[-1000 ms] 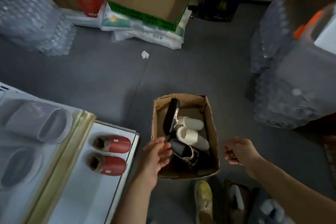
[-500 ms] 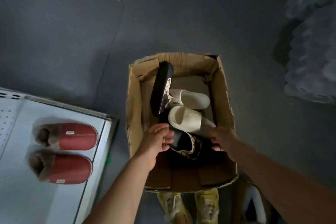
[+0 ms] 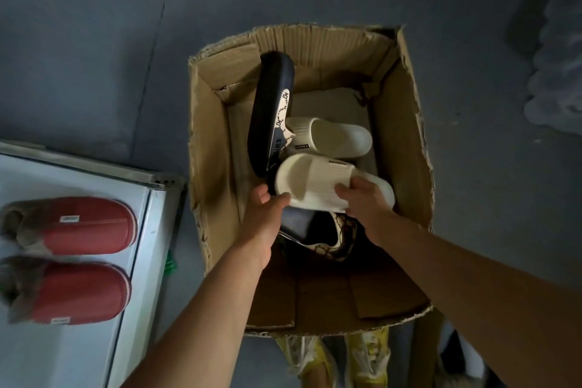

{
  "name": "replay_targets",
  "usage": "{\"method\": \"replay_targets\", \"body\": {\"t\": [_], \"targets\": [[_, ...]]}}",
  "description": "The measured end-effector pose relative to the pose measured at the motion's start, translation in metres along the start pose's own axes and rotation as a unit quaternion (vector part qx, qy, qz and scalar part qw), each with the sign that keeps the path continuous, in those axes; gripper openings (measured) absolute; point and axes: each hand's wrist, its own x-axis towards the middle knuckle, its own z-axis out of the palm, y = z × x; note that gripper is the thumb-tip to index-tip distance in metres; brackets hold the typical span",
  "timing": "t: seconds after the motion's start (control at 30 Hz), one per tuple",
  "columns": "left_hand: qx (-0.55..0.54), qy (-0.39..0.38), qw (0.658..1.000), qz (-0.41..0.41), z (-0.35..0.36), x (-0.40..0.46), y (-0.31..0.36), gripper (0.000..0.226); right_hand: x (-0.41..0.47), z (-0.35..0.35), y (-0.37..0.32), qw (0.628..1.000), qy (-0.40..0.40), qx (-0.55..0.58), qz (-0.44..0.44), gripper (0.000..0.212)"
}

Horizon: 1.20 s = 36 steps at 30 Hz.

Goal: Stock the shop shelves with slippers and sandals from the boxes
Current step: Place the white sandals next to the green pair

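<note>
Cream ribbed foam slide slipper (image 3: 318, 181) lifted inside the open brown cardboard box (image 3: 406, 123) on the grey floor. Left hand (image 3: 267, 211) pinches its toe end, right hand (image 3: 365, 201) curls around its heel side. Second cream slide (image 3: 333, 137) lies behind it, small dark tag reads "LUCKY". Black patterned-lining slipper (image 3: 271, 110) stands on edge against box's left wall. Two red fur-lined slippers (image 3: 85, 224) sit on the white shelf (image 3: 138, 261) left of box.

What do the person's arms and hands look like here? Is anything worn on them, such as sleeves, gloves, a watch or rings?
Both forearms are bare all the way to the frame edge: no sleeves show. The left hand and the right hand wear no gloves. No watch, bracelet or ring is visible on either.
</note>
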Motion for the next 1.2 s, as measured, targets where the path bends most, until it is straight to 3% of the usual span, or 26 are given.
{"method": "replay_targets", "body": {"t": [0.1, 0.2, 0.27, 0.37, 0.43, 0.57, 0.67, 0.77, 0.9, 1.03, 1.2], "targets": [[-0.009, -0.008, 1.0, -0.018, -0.01, -0.004, 0.004, 0.068, -0.026, -0.01, -0.01, 0.997, -0.065, -0.006, -0.04, 0.01], [0.016, -0.04, 0.999, -0.016, -0.021, -0.01, 0.011, 0.044, -0.043, -0.02, -0.03, 0.989, -0.114, -0.027, -0.093, 0.038], [0.011, -0.056, 0.998, -0.006, -0.028, -0.012, 0.012, 0.035, -0.045, -0.021, -0.045, 0.984, -0.121, -0.041, -0.124, 0.039], [-0.068, -0.076, 0.995, 0.015, -0.035, -0.014, 0.011, 0.037, -0.039, -0.018, -0.065, 0.981, -0.08, -0.009, -0.176, 0.008], [-0.13, -0.076, 0.988, 0.031, -0.039, -0.014, 0.006, 0.042, -0.026, -0.015, -0.074, 0.982, 0.002, 0.024, -0.188, 0.007], [-0.265, -0.071, 0.96, 0.051, -0.041, -0.013, -0.011, 0.044, 0.009, -0.009, -0.073, 0.991, 0.078, 0.06, -0.088, 0.017], [-0.348, -0.06, 0.933, 0.062, -0.041, -0.003, -0.023, 0.053, 0.035, 0.003, -0.062, 0.999, 0.024, 0.019, -0.009, 0.041], [-0.411, -0.06, 0.907, 0.062, -0.038, 0.006, -0.037, 0.052, 0.055, 0.022, -0.054, 1.0, -0.018, -0.023, -0.008, 0.057], [-0.461, -0.079, 0.883, 0.052, -0.035, 0.014, -0.053, 0.044, 0.084, 0.044, -0.052, 0.996, -0.079, 0.032, 0.016, 0.07], [-0.448, -0.084, 0.889, 0.05, -0.039, 0.019, -0.058, 0.052, 0.098, 0.061, -0.045, 0.997, -0.064, -0.024, -0.022, 0.03], [-0.442, -0.093, 0.892, 0.034, -0.045, -0.002, -0.057, 0.045, 0.066, 0.042, -0.038, 0.99, 0.067, -0.113, -0.045, 0.008]]}}
